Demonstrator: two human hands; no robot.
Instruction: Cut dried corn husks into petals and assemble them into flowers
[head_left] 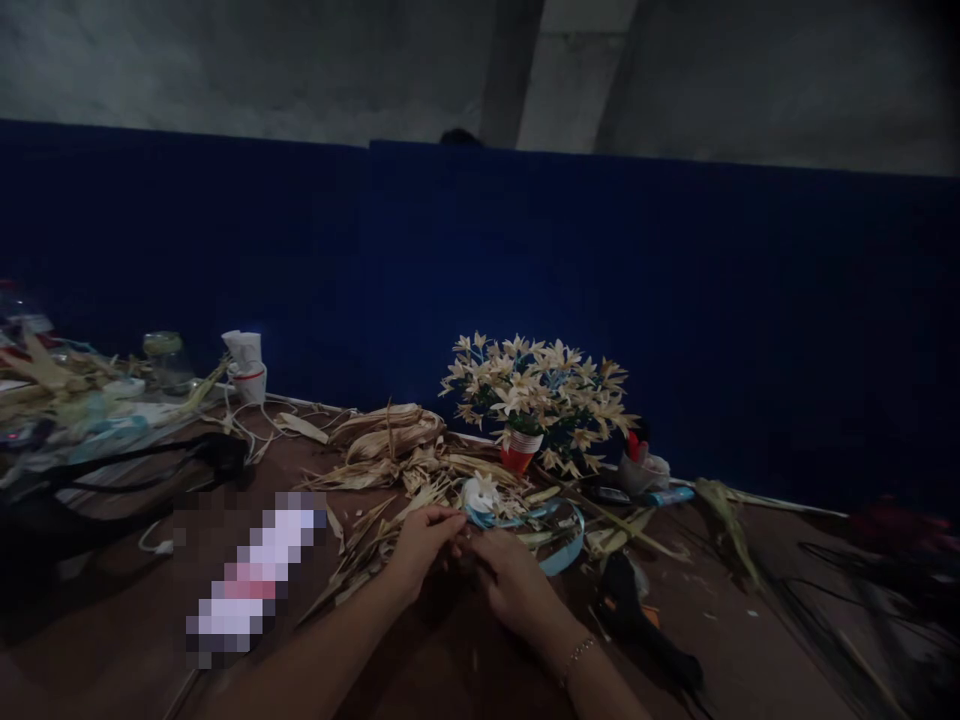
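Observation:
My left hand [426, 545] and my right hand [510, 575] meet at the fingertips above the brown table. Both are closed in a pinch; whatever they hold is too small and dark to make out. Just beyond the fingers lies a white roll with a pale flower shape [481, 494] on it. A loop of light blue ribbon [566, 545] curls to its right. Dried corn husks [390, 440] are heaped behind my left hand, with loose strips nearer it. Behind stands a bunch of cream husk flowers [536, 385] in a red and white cup [519, 452].
A black glue gun [637, 620] lies right of my right hand. Left are a blurred-out pale object [251, 580], a dark strap-like item [217, 455], a white cup [249, 380] and a glass jar [169, 360]. Dark cables [840, 590] lie far right. A blue partition [375, 270] closes the back.

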